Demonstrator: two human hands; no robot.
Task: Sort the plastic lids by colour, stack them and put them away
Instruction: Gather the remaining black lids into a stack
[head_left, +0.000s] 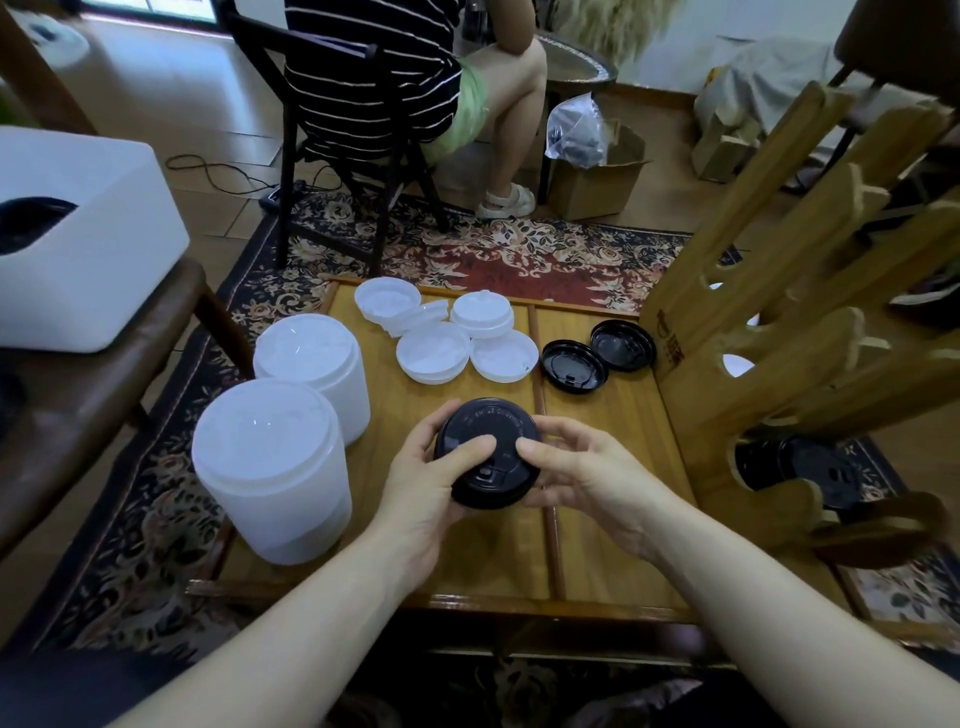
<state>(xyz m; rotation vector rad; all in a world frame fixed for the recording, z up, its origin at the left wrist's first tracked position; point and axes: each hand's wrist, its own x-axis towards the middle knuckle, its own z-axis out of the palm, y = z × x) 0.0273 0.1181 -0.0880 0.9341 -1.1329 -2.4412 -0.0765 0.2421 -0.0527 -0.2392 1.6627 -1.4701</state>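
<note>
i hold a short stack of black lids (485, 451) over the middle of the table (613, 431), toward its near edge. my left hand (426, 486) and right hand (587, 475) both grip it by the rim, thumbs pressed on top, probably to square the lids before storing. two loose black lids (597, 356) lie toward the far right corner, kept apart from the white lids (441, 332) spread along the far edge, so the colours stay separate. two tall white stacks (291, 415) stand at the left edge. the wooden rack (779, 291) at the right edge already holds black lids in a lower slot.
</note>
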